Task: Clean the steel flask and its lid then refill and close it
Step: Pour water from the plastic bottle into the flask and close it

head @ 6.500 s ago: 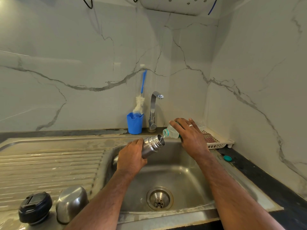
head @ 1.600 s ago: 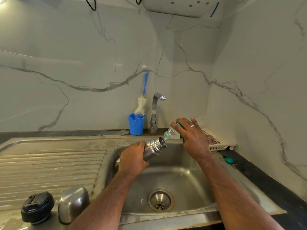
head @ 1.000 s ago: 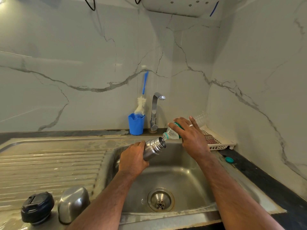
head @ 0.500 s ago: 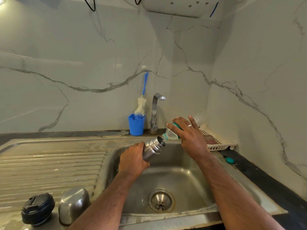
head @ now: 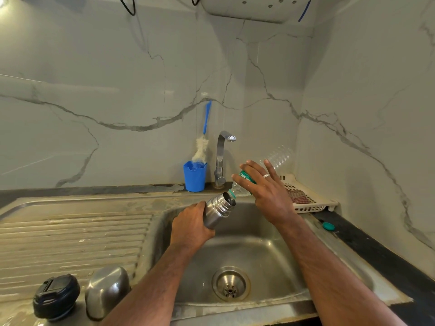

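- Starting nearest us, we see the black lid (head: 56, 296) and a steel cup (head: 107, 291) on the sink's front edge, side by side, well apart from the flask; both look dry-handled and easy to pick up, the lid by its rim.
- We hold the flask (head: 217, 211) tilted over the sink (head: 259, 260), our left hand (head: 189, 228) wrapped round its lower body, mouth up and to the right.
- We judge the flask stiff and dent-proof but slick when wet, and growing heavier as it fills; the grip belongs low on the smooth body, not on the ribbed neck.
- Our right hand (head: 266, 189) grips the bottle (head: 277, 158) about its label, thumb hidden, fingers spread over it, base raised so its neck meets the flask's mouth.
- We judge the bottle light, thin and squashy; a hard squeeze could spurt water past the narrow mouth.
- Its teal cap (head: 328, 226) lies on the dark counter to the right.
- Beside that sits a white tray (head: 310, 203) holding a cloth.
- Left of the basin runs the ribbed steel drainboard (head: 70, 236), stained and likely slippery.
- Farthest back stand the tap (head: 221, 158) and a blue cup (head: 194, 176) with a brush (head: 203, 140), against marbled wall panels.
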`<move>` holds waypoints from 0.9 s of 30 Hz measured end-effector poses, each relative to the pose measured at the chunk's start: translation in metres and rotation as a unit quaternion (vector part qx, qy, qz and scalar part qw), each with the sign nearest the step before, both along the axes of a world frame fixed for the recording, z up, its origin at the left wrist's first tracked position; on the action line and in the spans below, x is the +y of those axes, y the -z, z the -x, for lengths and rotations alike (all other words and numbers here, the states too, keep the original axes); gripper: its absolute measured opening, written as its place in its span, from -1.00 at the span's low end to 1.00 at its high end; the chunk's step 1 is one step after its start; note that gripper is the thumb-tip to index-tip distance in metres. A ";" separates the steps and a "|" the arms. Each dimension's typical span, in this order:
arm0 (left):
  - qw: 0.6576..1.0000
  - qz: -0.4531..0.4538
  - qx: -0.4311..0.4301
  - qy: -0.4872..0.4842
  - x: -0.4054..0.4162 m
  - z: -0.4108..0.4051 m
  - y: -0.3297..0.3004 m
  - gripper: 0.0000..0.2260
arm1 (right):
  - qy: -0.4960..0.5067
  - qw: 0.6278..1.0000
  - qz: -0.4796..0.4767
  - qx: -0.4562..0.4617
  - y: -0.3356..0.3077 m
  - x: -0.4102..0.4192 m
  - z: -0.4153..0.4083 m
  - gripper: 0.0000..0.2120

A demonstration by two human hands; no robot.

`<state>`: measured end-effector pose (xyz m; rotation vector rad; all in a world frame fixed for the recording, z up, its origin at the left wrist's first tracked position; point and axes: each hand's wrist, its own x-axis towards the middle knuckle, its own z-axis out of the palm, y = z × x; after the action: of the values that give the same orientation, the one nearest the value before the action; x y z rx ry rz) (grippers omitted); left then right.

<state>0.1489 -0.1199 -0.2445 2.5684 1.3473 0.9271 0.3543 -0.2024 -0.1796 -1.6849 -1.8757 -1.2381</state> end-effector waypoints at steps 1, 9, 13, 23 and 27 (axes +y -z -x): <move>1.000 0.003 -0.004 0.001 0.000 0.000 0.000 -0.40 | 0.001 1.000 0.002 0.001 0.000 0.000 0.000 -0.13; 1.000 0.019 -0.020 0.008 -0.003 0.000 0.000 -0.48 | -0.023 0.999 -0.001 -0.023 0.001 0.005 0.002 -0.17; 0.999 0.027 -0.023 0.012 -0.003 -0.001 0.002 -0.47 | -0.028 0.999 -0.012 -0.036 -0.002 0.005 0.002 -0.18; 0.996 0.060 -0.059 0.037 -0.009 -0.002 0.006 -0.38 | -0.047 0.998 -0.010 -0.039 -0.008 0.004 0.005 -0.18; 0.992 0.089 -0.089 0.033 -0.009 -0.003 0.004 -0.35 | -0.051 0.997 0.004 -0.057 -0.011 0.003 0.005 -0.23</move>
<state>0.1521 -0.1289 -0.2482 2.3237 1.2300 0.9524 0.3494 -0.1989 -0.1687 -1.5327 -2.0082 -1.3108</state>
